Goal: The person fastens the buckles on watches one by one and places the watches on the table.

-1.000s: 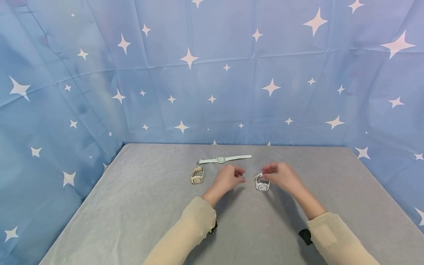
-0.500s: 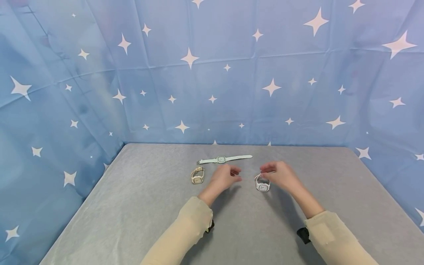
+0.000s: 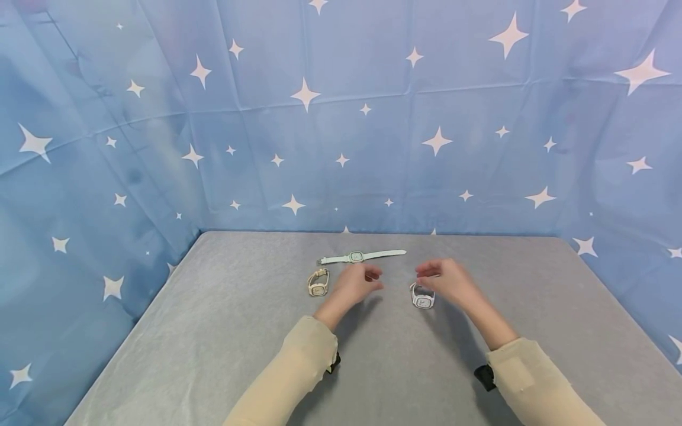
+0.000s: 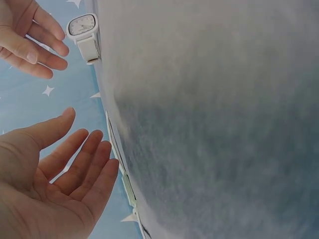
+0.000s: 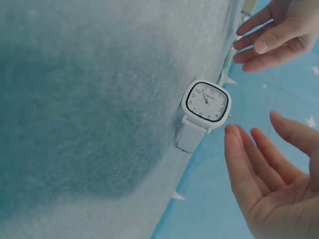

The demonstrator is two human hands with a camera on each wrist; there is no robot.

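Note:
A white wristwatch (image 3: pixel 423 302) with its strap closed in a loop rests on the grey table, dial toward the near side. Just above and behind it hovers my right hand (image 3: pixel 449 280), fingers loosely bent and holding nothing; in the right wrist view a gap shows between the fingertips (image 5: pixel 232 130) and the watch. My left hand (image 3: pixel 354 285) hangs over the table between the white watch and a looped beige wristwatch (image 3: pixel 318 289), its fingers relaxed and apart in the left wrist view. Behind it a pale green wristwatch (image 3: pixel 356 256) lies stretched out flat.
Grey cloth covers the table (image 3: pixel 213 355). A blue curtain (image 3: pixel 319 130) with white stars stands along the back and both sides. Each sleeve (image 3: pixel 298 355) has a dark strap device near the cuff.
My left hand has drifted left, away from the white watch. The right hand has shifted slightly left and stays near the watch. All three watches lie where they were.

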